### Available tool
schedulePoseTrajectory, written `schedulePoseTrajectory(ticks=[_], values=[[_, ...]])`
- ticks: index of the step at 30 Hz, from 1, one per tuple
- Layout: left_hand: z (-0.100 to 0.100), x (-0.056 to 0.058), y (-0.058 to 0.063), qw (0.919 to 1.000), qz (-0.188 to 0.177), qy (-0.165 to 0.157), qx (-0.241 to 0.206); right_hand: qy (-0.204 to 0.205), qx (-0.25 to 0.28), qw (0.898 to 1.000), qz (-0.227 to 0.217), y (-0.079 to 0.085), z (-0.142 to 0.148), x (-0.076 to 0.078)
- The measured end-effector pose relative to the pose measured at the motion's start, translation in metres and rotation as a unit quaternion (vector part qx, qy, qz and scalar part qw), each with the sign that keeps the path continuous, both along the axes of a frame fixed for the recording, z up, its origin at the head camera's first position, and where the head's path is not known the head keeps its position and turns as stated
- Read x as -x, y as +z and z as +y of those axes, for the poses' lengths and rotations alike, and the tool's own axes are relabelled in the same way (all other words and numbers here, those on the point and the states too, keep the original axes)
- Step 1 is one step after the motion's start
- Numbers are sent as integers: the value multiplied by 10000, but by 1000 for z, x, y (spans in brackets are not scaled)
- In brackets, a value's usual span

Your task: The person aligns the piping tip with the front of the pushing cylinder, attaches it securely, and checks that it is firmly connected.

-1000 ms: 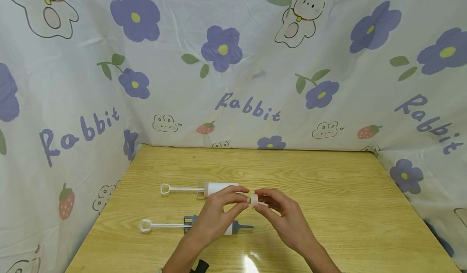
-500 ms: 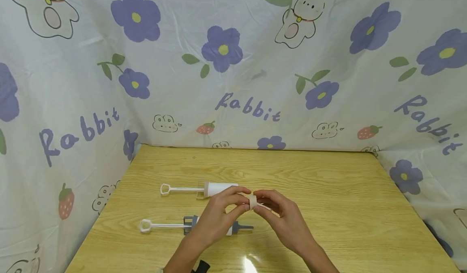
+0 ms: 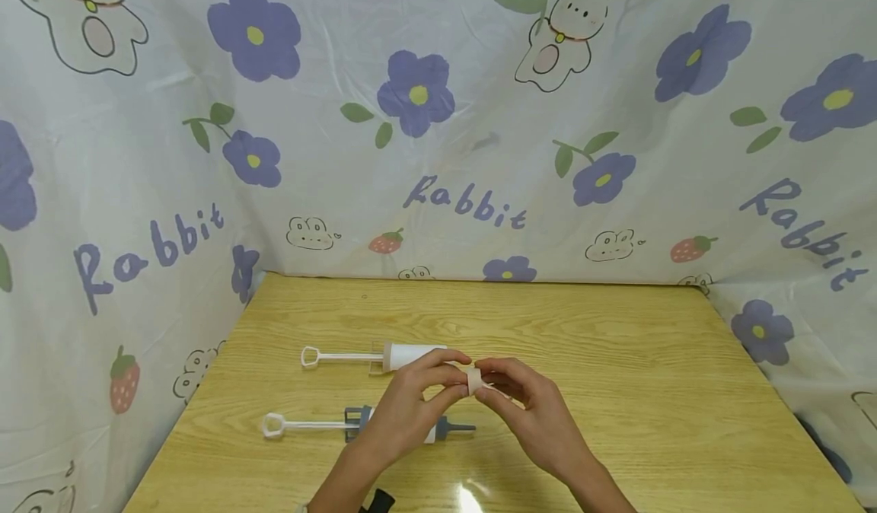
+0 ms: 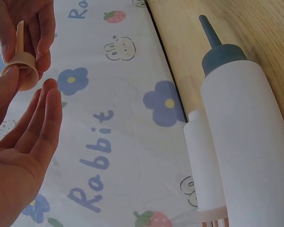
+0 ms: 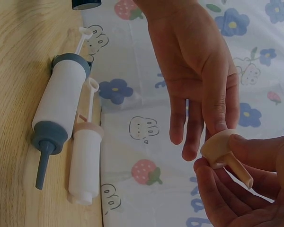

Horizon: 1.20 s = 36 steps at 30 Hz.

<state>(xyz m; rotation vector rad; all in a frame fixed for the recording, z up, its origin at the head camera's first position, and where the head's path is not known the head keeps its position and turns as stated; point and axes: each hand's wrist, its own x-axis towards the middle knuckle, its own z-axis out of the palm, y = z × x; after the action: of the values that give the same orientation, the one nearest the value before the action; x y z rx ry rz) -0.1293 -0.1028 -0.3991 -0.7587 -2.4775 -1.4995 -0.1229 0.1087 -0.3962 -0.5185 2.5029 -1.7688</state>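
Both hands meet above the table, around a small beige nozzle cap point(image 3: 474, 381) with a ring-shaped base and a thin spout. My left hand point(image 3: 404, 403) pinches the wide open end of the cap between thumb and fingers. From the other side, my right hand point(image 3: 537, 414) pinches the cap's ring, its thumb on the outer wall in the right wrist view. The spout point(image 5: 241, 172) points toward the right palm. In the left wrist view the left thumb lies at the cap's rim, the other fingers extended.
On the wooden table point(image 3: 651, 391) lie two syringe-like tubes with white plungers: a blue-grey-trimmed one point(image 5: 59, 101) with a nozzle, and a beige-collared one point(image 5: 85, 161) without one. A black object point(image 3: 380, 501) shows at the front edge. Rabbit-print cloth point(image 3: 445, 155) hangs behind.
A small beige piece showing at the left fingertips a second ago is now out of sight at the cap. The hands have closed together slightly; the tubes stay put.
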Motion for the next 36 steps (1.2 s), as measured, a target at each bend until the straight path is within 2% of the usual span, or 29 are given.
schedulePoseTrajectory(ticks=[14,23,36], values=[[-1,0,-2,10000,28,-59,46,28,28,10000,-85,0,-1,-2],[-2,0,-2,9999,63,-115,93,381,121,9991,173,0,0,-2],[-6,-3,1,9998,-192,81,24,140,91,9998,-59,3,1,-1]])
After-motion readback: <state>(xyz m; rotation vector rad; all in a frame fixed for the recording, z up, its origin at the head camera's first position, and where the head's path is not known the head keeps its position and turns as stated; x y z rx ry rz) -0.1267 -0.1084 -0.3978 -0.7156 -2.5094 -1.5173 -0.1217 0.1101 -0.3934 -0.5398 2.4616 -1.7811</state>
